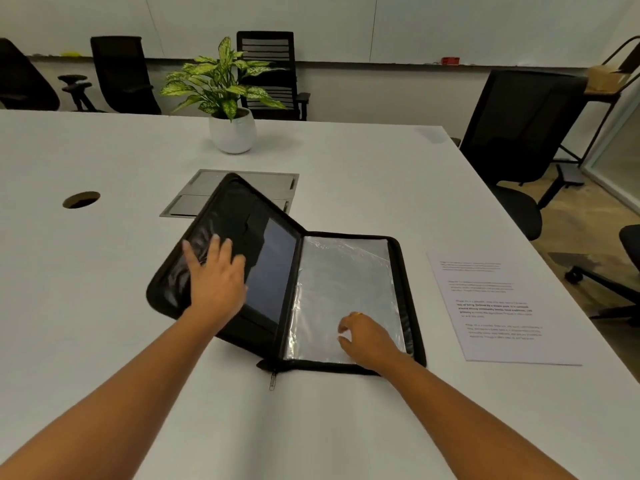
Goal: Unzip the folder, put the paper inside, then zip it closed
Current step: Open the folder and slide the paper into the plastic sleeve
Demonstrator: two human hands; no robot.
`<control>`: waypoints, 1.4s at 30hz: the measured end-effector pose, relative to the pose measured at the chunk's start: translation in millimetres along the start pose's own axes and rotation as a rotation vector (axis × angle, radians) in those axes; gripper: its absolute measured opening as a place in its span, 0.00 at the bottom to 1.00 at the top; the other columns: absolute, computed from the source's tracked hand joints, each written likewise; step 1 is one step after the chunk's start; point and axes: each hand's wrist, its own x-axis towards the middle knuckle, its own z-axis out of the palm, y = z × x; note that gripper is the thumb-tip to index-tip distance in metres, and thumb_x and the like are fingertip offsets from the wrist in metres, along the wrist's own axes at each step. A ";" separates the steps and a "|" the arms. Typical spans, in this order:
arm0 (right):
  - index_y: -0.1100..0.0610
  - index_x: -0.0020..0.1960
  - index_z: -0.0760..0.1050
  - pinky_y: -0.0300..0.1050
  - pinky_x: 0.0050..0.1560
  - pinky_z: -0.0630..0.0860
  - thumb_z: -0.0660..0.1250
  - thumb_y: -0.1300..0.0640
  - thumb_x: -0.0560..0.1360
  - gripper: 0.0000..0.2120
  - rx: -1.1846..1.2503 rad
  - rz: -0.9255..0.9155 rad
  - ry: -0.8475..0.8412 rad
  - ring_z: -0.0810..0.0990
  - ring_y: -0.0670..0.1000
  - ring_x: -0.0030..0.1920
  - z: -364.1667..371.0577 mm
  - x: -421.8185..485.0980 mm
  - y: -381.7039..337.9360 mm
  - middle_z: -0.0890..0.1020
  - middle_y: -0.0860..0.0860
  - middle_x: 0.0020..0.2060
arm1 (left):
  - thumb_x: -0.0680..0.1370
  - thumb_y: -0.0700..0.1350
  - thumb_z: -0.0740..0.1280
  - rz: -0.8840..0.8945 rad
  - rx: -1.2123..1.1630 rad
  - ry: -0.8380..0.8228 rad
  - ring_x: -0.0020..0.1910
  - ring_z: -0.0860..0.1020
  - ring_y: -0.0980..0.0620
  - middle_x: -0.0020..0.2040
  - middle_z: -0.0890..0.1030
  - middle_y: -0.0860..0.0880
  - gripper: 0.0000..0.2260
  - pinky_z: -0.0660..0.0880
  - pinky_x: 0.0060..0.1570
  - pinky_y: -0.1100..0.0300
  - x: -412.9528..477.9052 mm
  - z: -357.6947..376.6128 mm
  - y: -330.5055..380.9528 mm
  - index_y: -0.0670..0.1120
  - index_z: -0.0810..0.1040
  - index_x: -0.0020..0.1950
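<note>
Folder [235,209] unzipped and open on the table [104,271], paper [502,306] outside it.
Your left hand [216,271] presses flat, fingers spread, on the raised left cover. Your right hand [367,337] rests on the clear sleeve [346,271], fingers curled; can't tell whether it pinches it. Paper lies flat, right of the folder, not touching.

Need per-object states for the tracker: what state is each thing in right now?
folder: unzipped, open; left cover tilted up, right half flat on table
zipper pull: at spine's near end, lying on table
paper: outside folder, flat on table to its right
plastic sleeves: flat in right half
left hand: open, fingers straight against left cover
right hand: fingers loosely curled, resting on plastic sleeves
cable hatch: lids shut
</note>
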 end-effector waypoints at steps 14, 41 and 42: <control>0.50 0.34 0.60 0.42 0.44 0.66 0.59 0.37 0.73 0.19 -0.353 0.105 -0.165 0.69 0.49 0.44 -10.6 -32.2 88.9 0.72 0.48 0.41 | 0.74 0.65 0.60 -0.008 -0.428 -0.662 0.75 0.39 0.35 0.77 0.38 0.45 0.37 0.48 0.70 0.32 -22.8 113.0 27.7 0.59 0.42 0.75; 0.52 0.30 0.60 0.43 0.43 0.65 0.62 0.41 0.74 0.21 -0.178 0.053 -0.344 0.71 0.51 0.41 44.7 -45.2 27.0 0.74 0.53 0.39 | 0.75 0.63 0.60 -0.262 -0.576 -0.330 0.74 0.37 0.36 0.76 0.39 0.39 0.39 0.42 0.68 0.32 -71.7 112.5 99.5 0.48 0.45 0.77; 0.52 0.31 0.62 0.44 0.44 0.64 0.62 0.41 0.74 0.20 -0.180 -0.017 -0.342 0.71 0.51 0.41 40.0 -46.1 29.0 0.73 0.52 0.38 | 0.75 0.63 0.60 -0.296 -0.599 -0.348 0.74 0.38 0.35 0.76 0.39 0.38 0.40 0.42 0.68 0.32 -73.1 112.9 101.1 0.47 0.44 0.77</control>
